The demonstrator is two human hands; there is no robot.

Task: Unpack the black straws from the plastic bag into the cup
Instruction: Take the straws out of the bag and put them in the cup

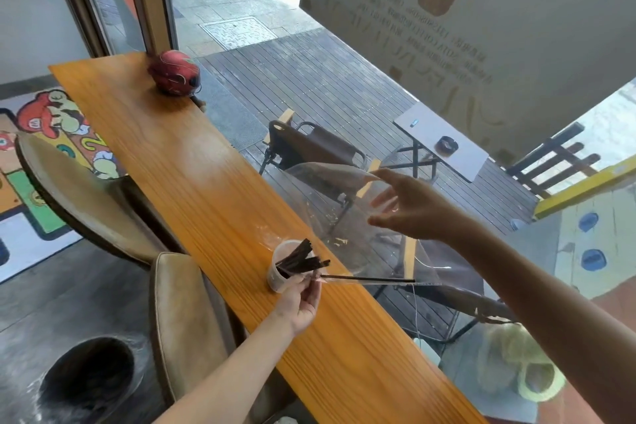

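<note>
1. Black straws (303,260): we judge them very light, thin and fairly stiff, smooth enough to slip from a loose pinch. We would take each near one end, between thumb and fingertips, so the far end can be steered into the cup.
2. Appearance of the straws: slim dark sticks, a small bundle leaning fanned out of the cup's mouth, tips pointing up and right. One more straw (368,279) lies nearly level along the lower edge of the bag, its left end at our left fingers.
3. Plastic bag (344,203): clear, thin, limp and billowing; we judge it weightless and slippery, apt to collapse unless held open at the rim. It hangs in the air above the far edge of the counter, right of the cup.
4. Cup (280,268): translucent plastic, upright on the wooden counter (179,155), touching our left fingertips.
5. Left hand (303,299): fingers curled, pinching the end of the level straw, perhaps also the bag's corner.
6. Right hand (409,206): fingers spread and loosely extended at the bag's upper edge; whether it truly grips the film, we cannot tell.
</note>
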